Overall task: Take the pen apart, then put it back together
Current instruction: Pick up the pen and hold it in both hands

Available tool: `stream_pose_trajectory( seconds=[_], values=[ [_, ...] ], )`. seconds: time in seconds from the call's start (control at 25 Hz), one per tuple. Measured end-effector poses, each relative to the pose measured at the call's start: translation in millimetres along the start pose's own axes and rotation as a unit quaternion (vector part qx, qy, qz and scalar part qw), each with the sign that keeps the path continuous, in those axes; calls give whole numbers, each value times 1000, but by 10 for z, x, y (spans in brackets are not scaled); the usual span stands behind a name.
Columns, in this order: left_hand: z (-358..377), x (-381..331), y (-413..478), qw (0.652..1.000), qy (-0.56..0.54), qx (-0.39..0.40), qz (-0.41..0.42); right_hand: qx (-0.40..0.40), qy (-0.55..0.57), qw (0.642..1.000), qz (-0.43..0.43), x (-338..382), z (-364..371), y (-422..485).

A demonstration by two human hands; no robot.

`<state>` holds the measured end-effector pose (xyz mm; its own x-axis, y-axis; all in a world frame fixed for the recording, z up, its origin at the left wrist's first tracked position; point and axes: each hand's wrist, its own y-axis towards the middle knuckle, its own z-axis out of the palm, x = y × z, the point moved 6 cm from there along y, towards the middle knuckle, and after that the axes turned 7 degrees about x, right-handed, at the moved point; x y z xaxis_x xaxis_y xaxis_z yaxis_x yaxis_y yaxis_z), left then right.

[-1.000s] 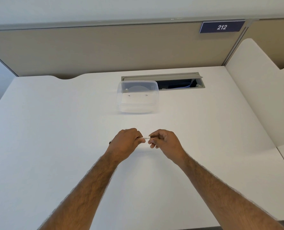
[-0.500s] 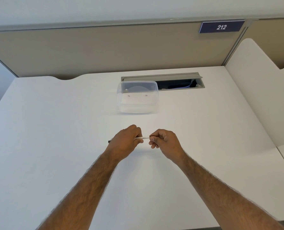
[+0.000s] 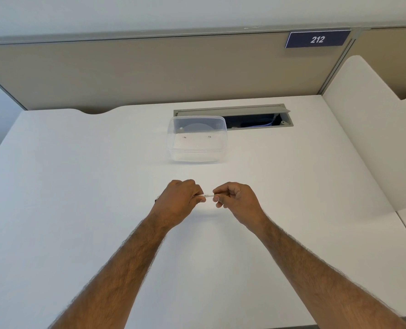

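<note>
A thin white pen (image 3: 207, 195) lies level between my two hands, just above the middle of the white desk (image 3: 78, 186). My left hand (image 3: 177, 201) is closed around its left part, and a dark tip pokes out past that fist on the left. My right hand (image 3: 236, 200) pinches the pen's right end between thumb and forefinger. Only a short white stretch with small print shows between the hands; the remainder is hidden inside the fingers.
A clear plastic container (image 3: 197, 141) stands on the desk beyond my hands. Behind it is an open grey cable slot (image 3: 256, 117). A beige partition with a "212" sign (image 3: 317, 39) closes the back; a white divider (image 3: 372, 138) borders the right.
Both hands have stayed in nearly the same place holding the pen. The visible white stretch between them looks about the same length.
</note>
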<state>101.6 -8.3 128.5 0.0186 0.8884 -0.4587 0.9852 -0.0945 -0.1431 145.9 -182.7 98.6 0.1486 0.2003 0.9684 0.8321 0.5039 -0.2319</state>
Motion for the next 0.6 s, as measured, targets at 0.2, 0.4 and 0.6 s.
stream_pose_trajectory(
  seconds=[0.2, 0.4, 0.6],
  values=[
    [-28, -32, 3, 1000, -1, -4, 6, 1, -20, 1000, 1, 1, 18, -5],
    [-8, -55, 7, 999, -27, 26, 15, 10, -15, 1000, -12, 21, 21, -4],
    [37, -56, -17, 999, -21, 33, 12, 22, -34, 999, -8, 16, 37, 14]
  ],
)
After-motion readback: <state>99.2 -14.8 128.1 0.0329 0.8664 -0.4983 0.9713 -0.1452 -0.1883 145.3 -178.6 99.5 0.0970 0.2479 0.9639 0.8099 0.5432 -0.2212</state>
